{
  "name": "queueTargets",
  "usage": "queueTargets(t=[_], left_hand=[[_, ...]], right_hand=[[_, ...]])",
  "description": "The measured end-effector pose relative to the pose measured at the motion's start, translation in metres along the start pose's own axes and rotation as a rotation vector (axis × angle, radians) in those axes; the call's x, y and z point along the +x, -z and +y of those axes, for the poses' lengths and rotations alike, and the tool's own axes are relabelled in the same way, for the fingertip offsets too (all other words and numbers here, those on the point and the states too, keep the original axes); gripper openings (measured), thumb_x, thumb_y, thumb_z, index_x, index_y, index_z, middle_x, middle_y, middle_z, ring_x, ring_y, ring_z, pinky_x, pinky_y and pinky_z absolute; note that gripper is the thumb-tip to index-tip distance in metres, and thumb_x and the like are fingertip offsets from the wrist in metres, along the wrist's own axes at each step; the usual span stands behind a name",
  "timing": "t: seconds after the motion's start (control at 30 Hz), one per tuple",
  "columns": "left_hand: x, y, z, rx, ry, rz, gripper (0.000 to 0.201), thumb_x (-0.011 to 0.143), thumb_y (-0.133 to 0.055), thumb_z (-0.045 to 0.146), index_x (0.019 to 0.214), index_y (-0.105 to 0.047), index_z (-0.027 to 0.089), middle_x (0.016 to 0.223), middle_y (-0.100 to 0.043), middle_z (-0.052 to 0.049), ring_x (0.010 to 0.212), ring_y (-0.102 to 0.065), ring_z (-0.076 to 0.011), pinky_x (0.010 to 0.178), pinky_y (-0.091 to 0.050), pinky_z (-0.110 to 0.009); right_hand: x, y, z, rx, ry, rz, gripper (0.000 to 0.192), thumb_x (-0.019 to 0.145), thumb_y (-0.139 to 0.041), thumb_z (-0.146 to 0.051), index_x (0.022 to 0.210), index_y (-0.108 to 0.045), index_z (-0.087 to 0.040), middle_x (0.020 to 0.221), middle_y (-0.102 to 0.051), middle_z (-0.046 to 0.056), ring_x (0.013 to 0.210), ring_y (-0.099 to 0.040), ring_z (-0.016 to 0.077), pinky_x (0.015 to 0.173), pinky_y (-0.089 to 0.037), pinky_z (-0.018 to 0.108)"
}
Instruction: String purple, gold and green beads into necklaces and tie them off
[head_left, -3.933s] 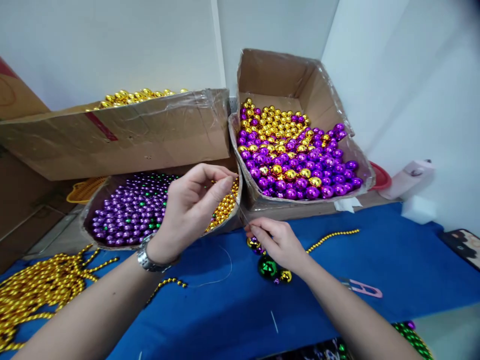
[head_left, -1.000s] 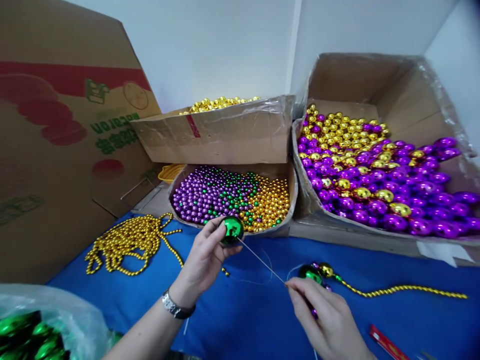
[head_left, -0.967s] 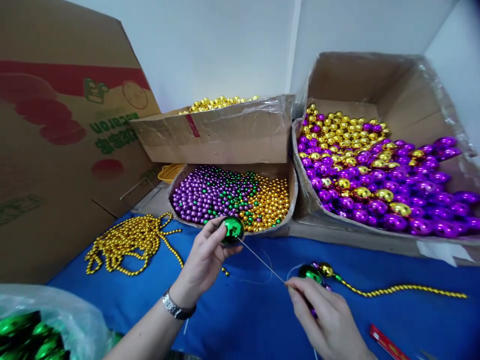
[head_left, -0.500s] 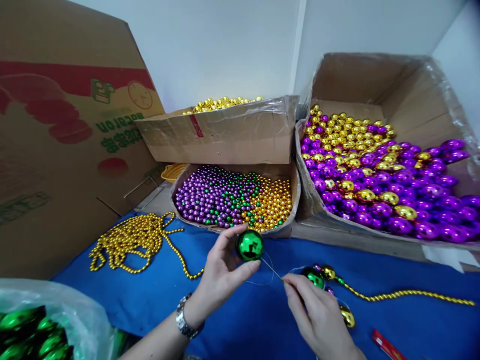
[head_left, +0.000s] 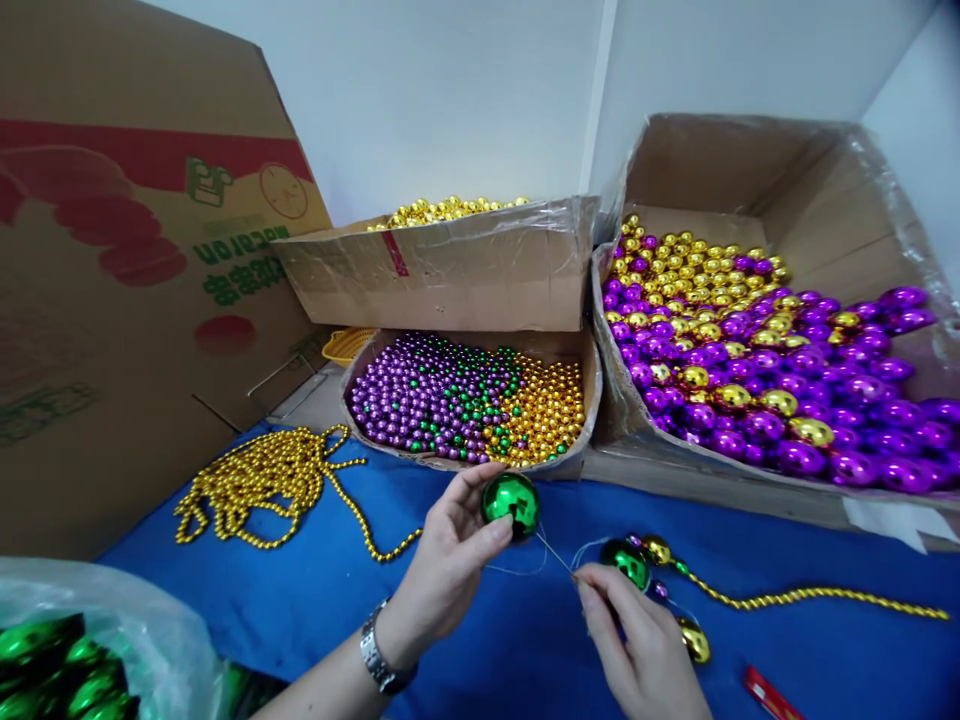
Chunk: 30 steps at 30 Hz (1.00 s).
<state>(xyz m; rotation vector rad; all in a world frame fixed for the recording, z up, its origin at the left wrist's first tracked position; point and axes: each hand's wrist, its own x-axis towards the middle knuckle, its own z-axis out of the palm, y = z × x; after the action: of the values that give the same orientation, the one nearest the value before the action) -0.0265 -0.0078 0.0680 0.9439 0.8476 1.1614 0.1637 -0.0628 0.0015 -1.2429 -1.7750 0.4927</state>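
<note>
Between the thumb and fingers of my left hand (head_left: 442, 560) is a shiny green ball (head_left: 513, 500). My right hand (head_left: 641, 635) pinches a thin straight needle (head_left: 556, 556), whose far tip reaches the ball's lower right side; whether it is inside the ball I cannot tell. Clear thread (head_left: 525, 573) loops below the ball. Just behind my right hand lies a second green ball (head_left: 622, 560), with small purple beads and a gold ball (head_left: 657, 548) joined to a gold bead string (head_left: 817, 595). Another gold ball (head_left: 695, 641) rests beside my right fingers, partly hidden.
A pile of gold bead strings (head_left: 274, 480) lies left on the blue cloth (head_left: 300, 610). Behind stand a box of small beads (head_left: 431, 395), a carton (head_left: 450, 285) and a box of purple and gold balls (head_left: 780, 400). A plastic bag (head_left: 176, 625) holds green balls. A red object (head_left: 769, 692) lies front right.
Both hands have shifted slightly right and down, with the green ball and the needle. My left thumb now lies over the ball's lower front.
</note>
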Motion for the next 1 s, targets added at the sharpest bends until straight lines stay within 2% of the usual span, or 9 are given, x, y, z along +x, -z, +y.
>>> queueTargets(t=[0.13, 0.23, 0.53, 0.83, 1.0], left_hand=[[-0.0009, 0.0009, 0.0, 0.022, -0.041, -0.029, 0.048, 0.073, -0.072, 0.021, 0.117, -0.052, 0.019, 0.118, -0.055, -0.012, 0.102, -0.053, -0.0211, 0.084, -0.045, -0.03], [-0.0009, 0.001, -0.0003, -0.014, -0.027, -0.054, 0.047, 0.074, -0.07, 0.022, 0.118, -0.051, 0.02, 0.121, -0.054, -0.012, 0.1, -0.054, -0.0209, 0.082, -0.046, -0.029], [-0.0024, 0.0012, -0.0012, 0.035, -0.092, -0.101, 0.05, 0.069, -0.074, 0.017, 0.115, -0.054, 0.022, 0.126, -0.053, -0.011, 0.106, -0.053, -0.023, 0.087, -0.045, -0.032], [0.001, 0.0021, -0.0019, -0.028, -0.061, -0.111, 0.049, 0.068, -0.074, 0.016, 0.113, -0.054, 0.021, 0.127, -0.052, -0.012, 0.105, -0.053, -0.0215, 0.084, -0.046, -0.03], [0.0022, 0.0024, -0.0052, -0.046, -0.01, -0.153, 0.048, 0.071, -0.071, 0.017, 0.115, -0.052, 0.022, 0.126, -0.052, -0.012, 0.104, -0.053, -0.0218, 0.083, -0.046, -0.031]], right_hand=[[0.0016, -0.0003, -0.0023, -0.009, 0.01, 0.027, 0.022, 0.095, -0.037, -0.027, 0.093, -0.058, -0.021, 0.08, -0.065, 0.003, 0.067, -0.064, 0.0132, 0.061, -0.05, 0.02], [0.0023, -0.0016, -0.0041, -0.003, -0.01, 0.043, 0.025, 0.096, -0.037, -0.031, 0.09, -0.059, -0.02, 0.075, -0.065, 0.002, 0.061, -0.063, 0.0119, 0.056, -0.049, 0.018], [-0.0046, -0.0055, 0.0043, 0.055, -0.109, -0.018, 0.024, 0.095, -0.039, -0.034, 0.097, -0.059, -0.021, 0.07, -0.063, 0.001, 0.057, -0.062, 0.0122, 0.055, -0.05, 0.018], [-0.0026, -0.0066, 0.0025, 0.085, -0.133, 0.04, 0.029, 0.094, -0.039, -0.039, 0.093, -0.061, -0.021, 0.066, -0.062, 0.0, 0.053, -0.061, 0.0113, 0.05, -0.049, 0.016], [-0.003, -0.0045, 0.0006, 0.136, -0.193, -0.044, 0.025, 0.094, -0.041, -0.038, 0.093, -0.06, -0.021, 0.064, -0.061, -0.001, 0.052, -0.06, 0.0111, 0.049, -0.047, 0.015]])
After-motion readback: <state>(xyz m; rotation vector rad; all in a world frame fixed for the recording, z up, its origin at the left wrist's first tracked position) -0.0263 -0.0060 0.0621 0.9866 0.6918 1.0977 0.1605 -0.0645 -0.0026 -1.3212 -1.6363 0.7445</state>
